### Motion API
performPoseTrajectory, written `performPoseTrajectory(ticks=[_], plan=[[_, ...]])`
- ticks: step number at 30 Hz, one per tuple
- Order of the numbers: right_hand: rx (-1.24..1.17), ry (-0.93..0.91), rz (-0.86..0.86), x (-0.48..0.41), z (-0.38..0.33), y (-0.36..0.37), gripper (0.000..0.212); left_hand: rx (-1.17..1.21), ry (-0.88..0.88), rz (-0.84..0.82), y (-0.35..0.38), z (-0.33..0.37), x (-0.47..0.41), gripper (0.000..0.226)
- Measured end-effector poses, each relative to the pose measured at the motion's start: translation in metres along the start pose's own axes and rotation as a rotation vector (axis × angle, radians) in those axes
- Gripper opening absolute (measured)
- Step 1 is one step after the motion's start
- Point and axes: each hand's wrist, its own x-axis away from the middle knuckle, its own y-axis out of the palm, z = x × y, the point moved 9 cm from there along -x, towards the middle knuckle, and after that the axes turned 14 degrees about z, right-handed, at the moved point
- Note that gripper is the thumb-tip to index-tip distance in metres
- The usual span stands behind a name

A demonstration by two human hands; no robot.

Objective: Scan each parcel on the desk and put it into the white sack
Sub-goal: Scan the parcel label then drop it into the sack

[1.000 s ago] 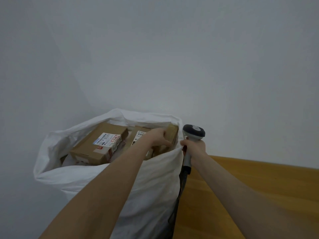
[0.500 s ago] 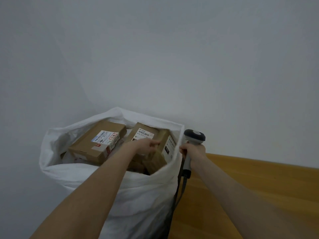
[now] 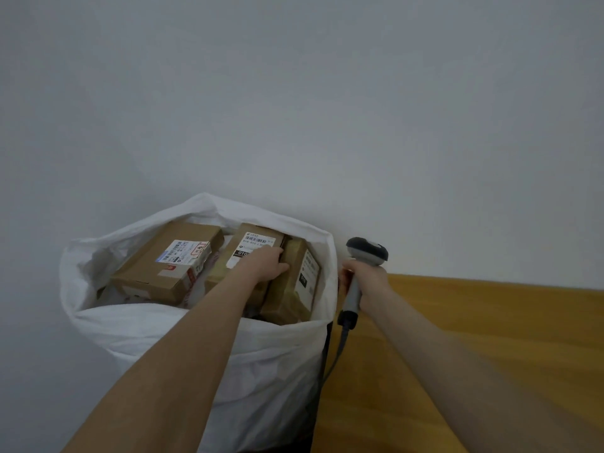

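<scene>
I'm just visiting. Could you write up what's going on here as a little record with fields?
setting: white sack beside a wooden desk
contents: three brown labelled parcels visible, perhaps more beneath
left hand: inside the sack, fingers curled on the edge of the tilted parcel at the right
right hand: grips the corded scanner just outside the sack's rim

Bare forearms (image 3: 183,348), left hand (image 3: 265,265), right hand (image 3: 367,277)

White sack (image 3: 261,371) mouth packed with parcels (image 3: 153,273); gap along left rim; scanner (image 3: 366,250) just beside right rim.
</scene>
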Motion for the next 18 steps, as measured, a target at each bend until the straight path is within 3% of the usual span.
performPoseTrajectory(ticks=[3, 7, 11, 18], plan=[[-0.075, -0.002, 0.038, 0.01, 0.001, -0.02, 0.01, 0.036, 0.041, 0.179, -0.022, 0.024, -0.001, 0.034], [-0.2, 0.01, 0.071, 0.023, 0.016, -0.057, 0.011, 0.084, 0.165, 0.355, -0.039, 0.086, 0.01, 0.041], [-0.27, 0.095, 0.127, 0.035, 0.046, -0.106, 0.022, 0.164, 0.341, 0.315, -0.022, 0.16, 0.038, 0.043], [-0.227, 0.157, 0.293, 0.075, 0.076, -0.242, 0.032, 0.102, 0.579, 0.069, 0.036, 0.29, 0.11, 0.048]])
